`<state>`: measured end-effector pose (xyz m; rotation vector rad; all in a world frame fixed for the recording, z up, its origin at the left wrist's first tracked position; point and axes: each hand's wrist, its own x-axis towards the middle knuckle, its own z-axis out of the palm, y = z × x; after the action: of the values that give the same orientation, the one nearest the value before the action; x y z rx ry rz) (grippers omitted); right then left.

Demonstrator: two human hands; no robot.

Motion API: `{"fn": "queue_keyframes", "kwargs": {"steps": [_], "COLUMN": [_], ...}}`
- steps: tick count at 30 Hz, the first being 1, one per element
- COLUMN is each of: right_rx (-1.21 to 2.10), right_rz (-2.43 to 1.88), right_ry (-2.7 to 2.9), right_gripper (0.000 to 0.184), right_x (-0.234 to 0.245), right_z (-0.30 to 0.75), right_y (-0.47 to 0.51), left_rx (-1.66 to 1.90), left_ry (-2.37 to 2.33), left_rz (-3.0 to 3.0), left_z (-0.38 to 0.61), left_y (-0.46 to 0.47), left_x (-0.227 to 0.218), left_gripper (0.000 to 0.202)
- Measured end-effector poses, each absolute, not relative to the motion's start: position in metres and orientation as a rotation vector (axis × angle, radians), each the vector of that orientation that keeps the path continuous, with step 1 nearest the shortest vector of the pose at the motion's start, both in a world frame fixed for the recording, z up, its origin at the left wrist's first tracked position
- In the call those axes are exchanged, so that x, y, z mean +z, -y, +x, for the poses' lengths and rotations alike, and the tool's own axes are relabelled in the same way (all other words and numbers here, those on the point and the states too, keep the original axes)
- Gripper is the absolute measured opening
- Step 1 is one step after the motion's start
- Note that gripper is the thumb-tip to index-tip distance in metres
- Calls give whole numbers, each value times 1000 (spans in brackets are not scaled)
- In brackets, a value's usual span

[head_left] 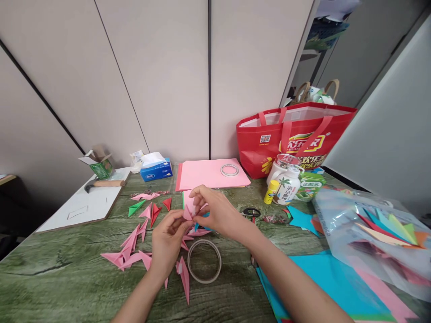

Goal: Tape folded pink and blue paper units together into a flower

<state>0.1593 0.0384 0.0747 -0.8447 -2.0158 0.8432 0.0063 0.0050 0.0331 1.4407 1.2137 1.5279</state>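
My left hand (167, 240) pinches a small folded pink paper piece (188, 212) from the left side. From the right, my right hand (217, 211) has its fingers bent around the same piece, with thumb and forefinger at its edge. Part of the piece is hidden by the fingers. Pink folded paper points (126, 253) lie in a loose group to the left of my left hand, with red (155, 213) and green (135, 207) ones behind them. A roll of tape (204, 281) lies flat just below my hands.
A stack of pink paper (210, 174) lies at the back, beside a blue tissue pack (156, 172). A red bag (269, 157), white bottle (288, 188) and yellow glue stick (271, 193) stand right. Blue sheets (323, 282) lie front right; a hammer (107, 183) rests left.
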Motion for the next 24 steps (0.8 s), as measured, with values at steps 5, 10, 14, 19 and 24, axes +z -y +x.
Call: {"fn": "queue_keyframes", "kwargs": {"steps": [5, 10, 14, 19, 24], "right_rx": [1016, 1076, 1074, 1131, 1177], "right_rz": [-836, -760, -789, -848, -855], "right_ry": [1937, 1956, 1918, 1850, 1800], "right_gripper": [13, 6, 8, 7, 7], "right_x": [80, 86, 85, 83, 81], "right_z": [166, 169, 165, 160, 157], "right_y": [-39, -38, -37, -37, -38], "left_rx": [1617, 1728, 1835, 1853, 1885], "left_ry": [-1233, -1275, -1256, -1185, -1148], "left_rz": [1721, 1939, 2189, 2422, 2571], "left_z": [5, 3, 2, 0, 0], "left_y": [-2, 2, 5, 8, 8], "left_x": [32, 29, 29, 30, 31], "left_gripper": [8, 11, 19, 31, 31]}}
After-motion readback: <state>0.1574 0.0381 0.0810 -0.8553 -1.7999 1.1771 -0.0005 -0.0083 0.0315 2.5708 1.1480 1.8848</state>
